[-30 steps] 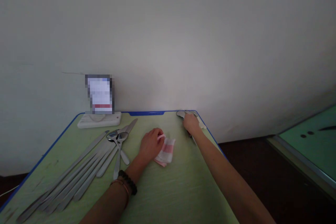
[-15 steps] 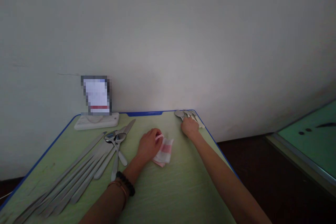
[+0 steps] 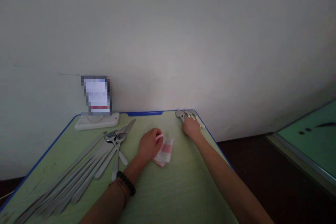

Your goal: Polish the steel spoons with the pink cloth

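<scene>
My left hand [image 3: 150, 144] is closed on a pink and white cloth [image 3: 166, 149] near the middle of the green table. At the back right corner, my right hand [image 3: 191, 126] has its fingers curled over a spoon [image 3: 180, 113], whose bowl shows beyond the fingers. Just right of it lie several more utensils with pale handles [image 3: 200, 121]. Several long silver knives and other cutlery [image 3: 86, 162] lie fanned out on the left side, with two spoons [image 3: 120, 138] crossed near their far end.
A device with a blurred screen [image 3: 97, 94] stands on a white base [image 3: 97, 121] at the back left. The blue-edged table [image 3: 168, 189] meets a grey wall. A green panel [image 3: 312, 140] stands at the far right.
My right hand has shifted very slightly to the right, and the spoon at its fingers has turned a little. My left hand and the cloth have hardly moved.
</scene>
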`<state>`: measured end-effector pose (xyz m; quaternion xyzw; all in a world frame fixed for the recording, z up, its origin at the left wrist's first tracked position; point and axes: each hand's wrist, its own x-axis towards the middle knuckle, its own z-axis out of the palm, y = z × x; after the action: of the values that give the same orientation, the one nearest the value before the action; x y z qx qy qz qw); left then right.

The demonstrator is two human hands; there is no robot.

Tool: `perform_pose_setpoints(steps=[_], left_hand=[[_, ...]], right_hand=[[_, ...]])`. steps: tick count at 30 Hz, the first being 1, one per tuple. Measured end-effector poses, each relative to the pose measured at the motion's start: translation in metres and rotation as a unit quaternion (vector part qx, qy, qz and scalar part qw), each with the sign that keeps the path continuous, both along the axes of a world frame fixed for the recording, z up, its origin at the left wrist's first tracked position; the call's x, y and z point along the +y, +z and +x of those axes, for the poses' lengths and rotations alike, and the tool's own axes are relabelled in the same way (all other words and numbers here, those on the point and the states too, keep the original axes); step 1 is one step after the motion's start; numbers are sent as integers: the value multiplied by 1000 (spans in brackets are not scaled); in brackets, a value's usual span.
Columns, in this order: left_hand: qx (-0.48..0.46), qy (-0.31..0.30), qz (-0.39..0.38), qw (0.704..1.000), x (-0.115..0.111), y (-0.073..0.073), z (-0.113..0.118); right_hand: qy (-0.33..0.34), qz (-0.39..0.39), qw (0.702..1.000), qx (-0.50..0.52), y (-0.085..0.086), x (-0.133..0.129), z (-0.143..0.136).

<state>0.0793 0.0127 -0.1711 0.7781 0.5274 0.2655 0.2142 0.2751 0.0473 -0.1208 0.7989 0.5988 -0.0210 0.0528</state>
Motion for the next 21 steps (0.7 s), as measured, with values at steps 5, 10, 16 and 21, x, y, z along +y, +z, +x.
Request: perform_pose_setpoints(steps=[5,10,16,21], left_hand=[[1,1,0,1000,0,0,0],[0,2,-4,1000,-1,2,0],[2,-2,-10,1000,-1,2,0],[4,1,-15,1000,0,2,0]], right_hand=[[-2,19,1000,2,-4,-3,0],[4,40,999,-1,-12,-5,2],[5,48,999,-1,-17,-7,3],[0,49,999,6,-15,-8,4]])
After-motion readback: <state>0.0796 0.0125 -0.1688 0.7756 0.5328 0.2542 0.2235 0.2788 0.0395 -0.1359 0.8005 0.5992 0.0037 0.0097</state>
